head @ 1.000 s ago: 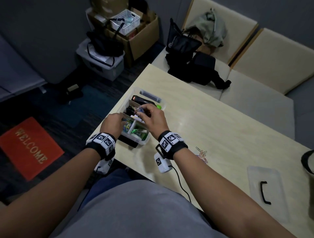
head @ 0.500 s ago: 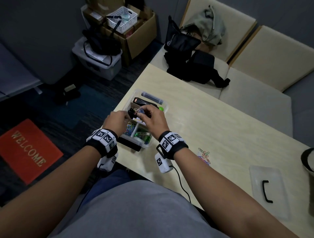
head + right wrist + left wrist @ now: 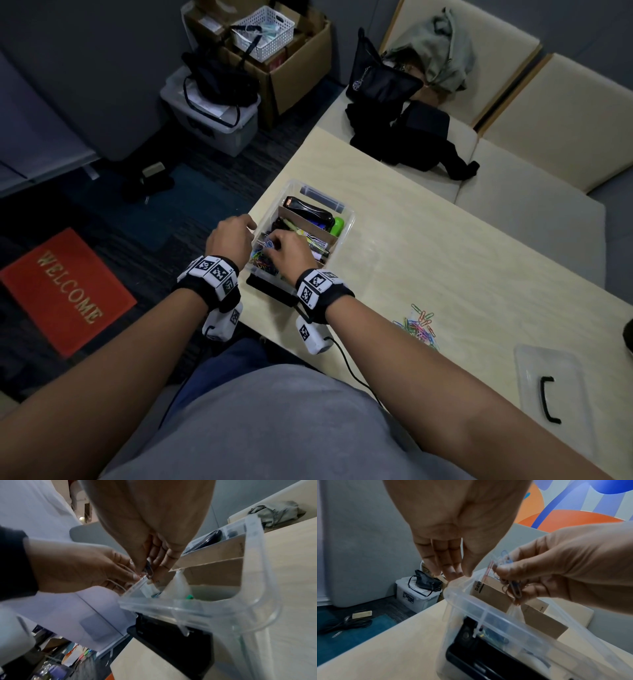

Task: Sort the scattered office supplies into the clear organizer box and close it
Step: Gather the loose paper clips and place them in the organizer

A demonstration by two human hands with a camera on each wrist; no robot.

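Worktop [image 3: 445, 260] first: my clear organizer box [image 3: 346, 222] sits at its near-left corner, lid [image 3: 548, 380] off to my right. Both hands have dropped from mid-box to the front compartment. Left hand [image 3: 453, 534] pinches a zip bag [image 3: 471, 580] open; right hand [image 3: 556, 568] grips paper clips [image 3: 513, 586] at its mouth. More clips [image 3: 419, 327] wait loose, so closing's not soon.

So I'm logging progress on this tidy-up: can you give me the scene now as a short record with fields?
box: clear organizer box open, on table
right hand: right hand pinches paper clips over box
left hand: left hand pinches zip bag's edge at box rim
left over: loose paper clips on table
lid: lid off, lying apart from box
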